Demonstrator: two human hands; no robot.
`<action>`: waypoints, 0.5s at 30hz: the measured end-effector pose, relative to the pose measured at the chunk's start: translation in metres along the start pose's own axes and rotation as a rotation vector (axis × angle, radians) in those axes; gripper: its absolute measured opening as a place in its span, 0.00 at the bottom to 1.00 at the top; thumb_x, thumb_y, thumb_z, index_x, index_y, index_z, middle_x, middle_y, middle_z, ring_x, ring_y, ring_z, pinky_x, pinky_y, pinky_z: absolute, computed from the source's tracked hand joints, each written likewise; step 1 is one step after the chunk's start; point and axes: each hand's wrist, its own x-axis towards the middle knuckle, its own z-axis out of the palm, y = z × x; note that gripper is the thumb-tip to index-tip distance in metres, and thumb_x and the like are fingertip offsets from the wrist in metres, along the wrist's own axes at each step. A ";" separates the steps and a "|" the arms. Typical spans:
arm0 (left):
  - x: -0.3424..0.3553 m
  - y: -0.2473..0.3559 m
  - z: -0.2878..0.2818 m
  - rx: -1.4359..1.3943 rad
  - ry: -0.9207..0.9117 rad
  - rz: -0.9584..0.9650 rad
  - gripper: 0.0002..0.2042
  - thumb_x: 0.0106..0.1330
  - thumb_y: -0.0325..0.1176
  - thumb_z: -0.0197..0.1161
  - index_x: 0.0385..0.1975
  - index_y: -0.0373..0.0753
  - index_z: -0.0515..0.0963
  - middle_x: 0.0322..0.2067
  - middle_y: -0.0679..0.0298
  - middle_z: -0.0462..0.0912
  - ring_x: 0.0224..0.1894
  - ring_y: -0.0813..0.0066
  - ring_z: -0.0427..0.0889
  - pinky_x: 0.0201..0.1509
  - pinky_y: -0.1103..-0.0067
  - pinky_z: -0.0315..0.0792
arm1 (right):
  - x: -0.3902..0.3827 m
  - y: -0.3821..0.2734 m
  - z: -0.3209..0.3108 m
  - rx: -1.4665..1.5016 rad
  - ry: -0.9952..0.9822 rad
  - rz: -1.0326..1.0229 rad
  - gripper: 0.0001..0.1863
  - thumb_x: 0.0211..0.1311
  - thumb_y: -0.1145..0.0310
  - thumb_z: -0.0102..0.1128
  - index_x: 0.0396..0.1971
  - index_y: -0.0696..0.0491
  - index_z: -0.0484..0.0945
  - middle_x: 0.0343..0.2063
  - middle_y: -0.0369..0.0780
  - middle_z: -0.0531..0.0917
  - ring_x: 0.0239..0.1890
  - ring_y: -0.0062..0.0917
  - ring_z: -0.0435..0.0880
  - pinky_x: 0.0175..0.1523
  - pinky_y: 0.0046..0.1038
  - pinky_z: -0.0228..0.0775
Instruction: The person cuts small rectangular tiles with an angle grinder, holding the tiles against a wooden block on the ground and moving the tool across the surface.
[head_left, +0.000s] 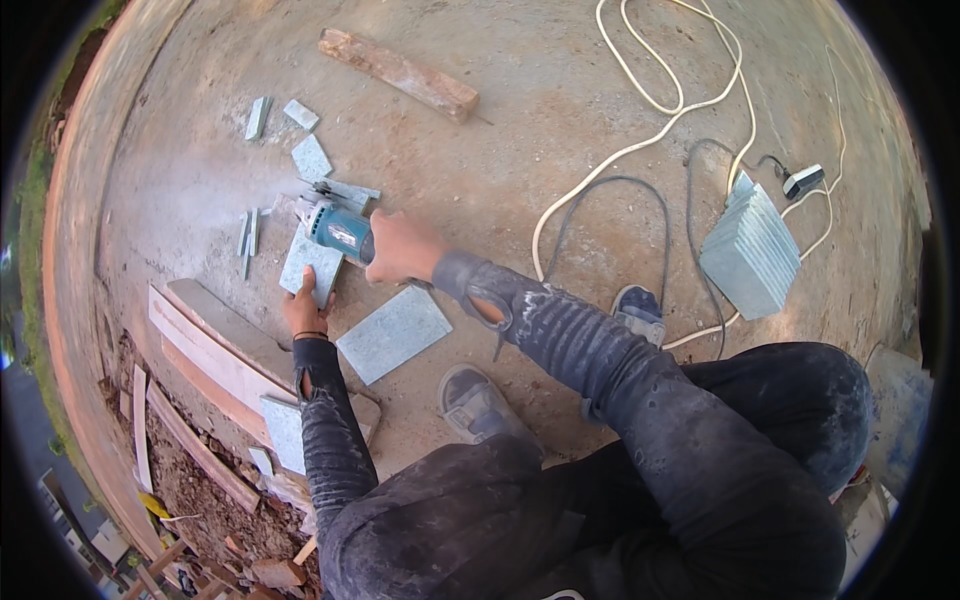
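Note:
A teal angle grinder (340, 229) is gripped by my right hand (405, 247), its fingers wrapped round the rear of the body. The grinder's head lies over the far end of a pale grey-green stone tile (297, 262), and white dust spreads away to the left. My left hand (307, 303) holds the near end of that tile, thumb on top; its other fingers are mostly hidden beneath. Just right of my left hand, a larger rectangular tile (394, 334) lies flat on the ground. The contact between disc and tile is blurred by dust.
Cut tile pieces (311, 157) and thin strips (249, 240) are scattered beyond the grinder. A wooden beam (400, 73) lies farther off. At right stand stacked tiles (752, 252), a power socket block (803, 182) and looping cream cable (640, 145). Planks (215, 350) border rubble at left.

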 end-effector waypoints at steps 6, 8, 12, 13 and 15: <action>0.003 0.000 -0.004 -0.004 -0.006 -0.013 0.19 0.64 0.41 0.69 0.52 0.43 0.74 0.42 0.64 0.81 0.40 0.70 0.82 0.32 0.72 0.81 | -0.006 -0.002 -0.002 -0.008 0.005 0.021 0.31 0.39 0.64 0.73 0.46 0.62 0.76 0.42 0.54 0.84 0.48 0.44 0.85 0.53 0.37 0.78; 0.002 0.000 -0.001 -0.003 -0.016 -0.013 0.19 0.64 0.41 0.69 0.52 0.43 0.74 0.43 0.64 0.81 0.40 0.70 0.82 0.33 0.72 0.81 | -0.005 0.003 -0.002 -0.014 -0.013 0.020 0.32 0.39 0.60 0.73 0.46 0.62 0.73 0.41 0.55 0.83 0.47 0.47 0.84 0.52 0.40 0.77; 0.004 0.000 -0.002 0.006 -0.009 -0.024 0.20 0.64 0.41 0.69 0.52 0.43 0.74 0.42 0.64 0.81 0.40 0.70 0.82 0.32 0.72 0.81 | -0.002 0.003 0.000 -0.012 -0.034 0.026 0.33 0.39 0.59 0.73 0.46 0.61 0.72 0.42 0.56 0.82 0.46 0.49 0.83 0.51 0.42 0.77; 0.005 -0.002 -0.003 0.005 -0.006 -0.026 0.20 0.64 0.41 0.69 0.52 0.42 0.74 0.42 0.64 0.81 0.40 0.70 0.82 0.32 0.72 0.81 | -0.002 0.003 0.001 -0.011 -0.031 0.025 0.34 0.39 0.59 0.73 0.46 0.61 0.72 0.42 0.56 0.82 0.47 0.49 0.83 0.51 0.42 0.77; 0.007 -0.003 -0.005 0.006 -0.005 -0.025 0.20 0.64 0.41 0.69 0.52 0.42 0.74 0.42 0.65 0.81 0.40 0.70 0.82 0.32 0.72 0.81 | -0.002 0.002 0.002 -0.010 -0.026 0.025 0.34 0.39 0.59 0.72 0.46 0.61 0.72 0.42 0.56 0.82 0.47 0.49 0.83 0.51 0.42 0.77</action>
